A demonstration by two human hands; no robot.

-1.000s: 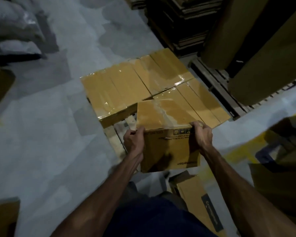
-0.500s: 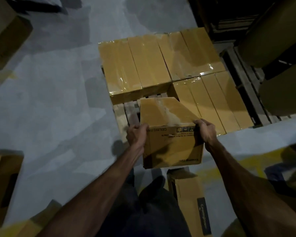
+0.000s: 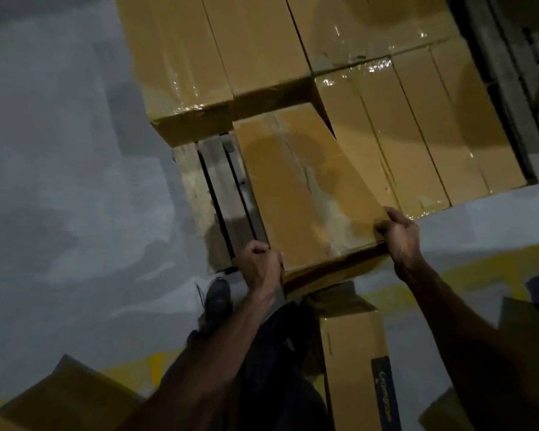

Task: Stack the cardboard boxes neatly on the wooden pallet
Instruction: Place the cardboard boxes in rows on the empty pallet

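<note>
Box in hand: a taped cardboard box (image 3: 305, 188) sits low over the near part of the wooden pallet (image 3: 212, 194), its far end tucked against the front row of stacked boxes (image 3: 218, 48) and its right side close along the right-hand boxes (image 3: 417, 132); whether it rests fully on the slats I cannot tell.
Left hand: the left hand (image 3: 260, 265) curls its fingers round the box's near left corner.
Right hand: the right hand (image 3: 400, 234) grips the near right corner, fingers hooked over the top edge.
Open gap: bare slats show to the left of the box, under the left stacked box's front face.
Step in hand: judged as seating this box into the layer.
Doing it well: keep both corners level, press the box flush to its right neighbour and square to the row behind, then free the fingers without dragging it askew.
Floor nearby: another printed carton (image 3: 358, 368) lies by the person's shoe (image 3: 218, 298) on the grey floor (image 3: 59, 181).
</note>
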